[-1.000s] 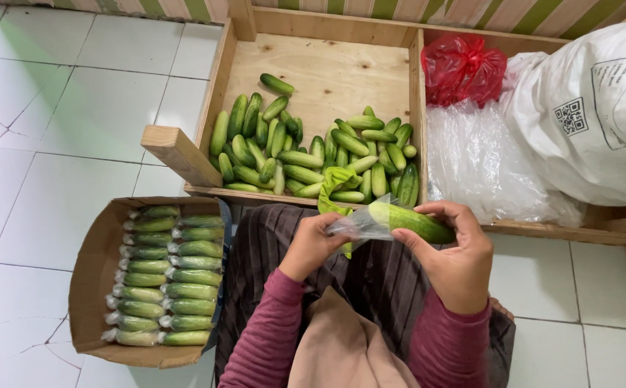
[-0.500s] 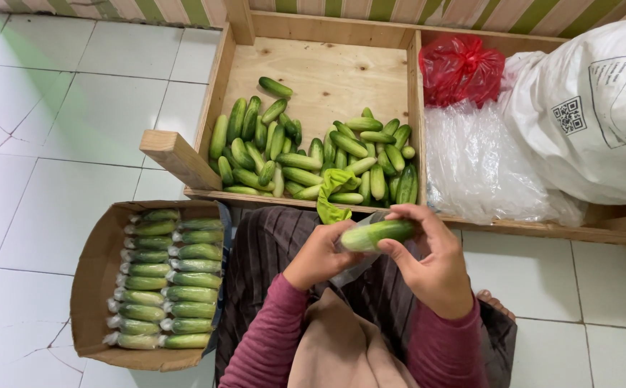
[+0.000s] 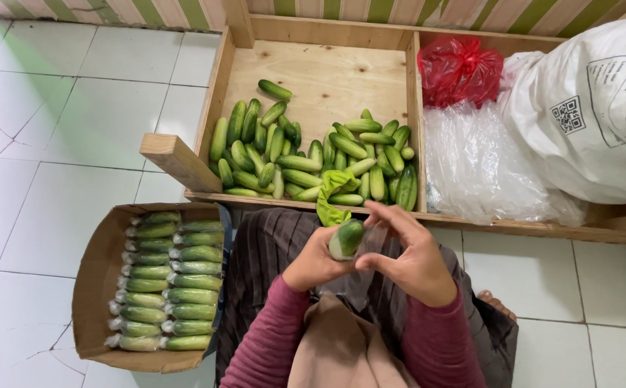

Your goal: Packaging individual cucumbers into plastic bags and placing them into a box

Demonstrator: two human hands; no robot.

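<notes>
White floor tiles [image 3: 61, 172] surround a seated person's lap. Both hands meet at centre: the left hand [image 3: 315, 260] has its grip closed around a short green cucumber [image 3: 346, 238], held upright, while the right hand [image 3: 413, 259] pinches thin clear plastic wrap [image 3: 372, 241] against the cucumber's right side. Far behind lies a wooden crate [image 3: 327, 68] of loose cucumbers; near left, a cardboard box [image 3: 97, 280] of wrapped ones.

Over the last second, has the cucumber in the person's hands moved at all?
Yes. The cucumber has swung from lying crosswise to pointing end-up, and shifted left, now below the green cloth on the wooden crate edge, between left hand and right hand.
</notes>
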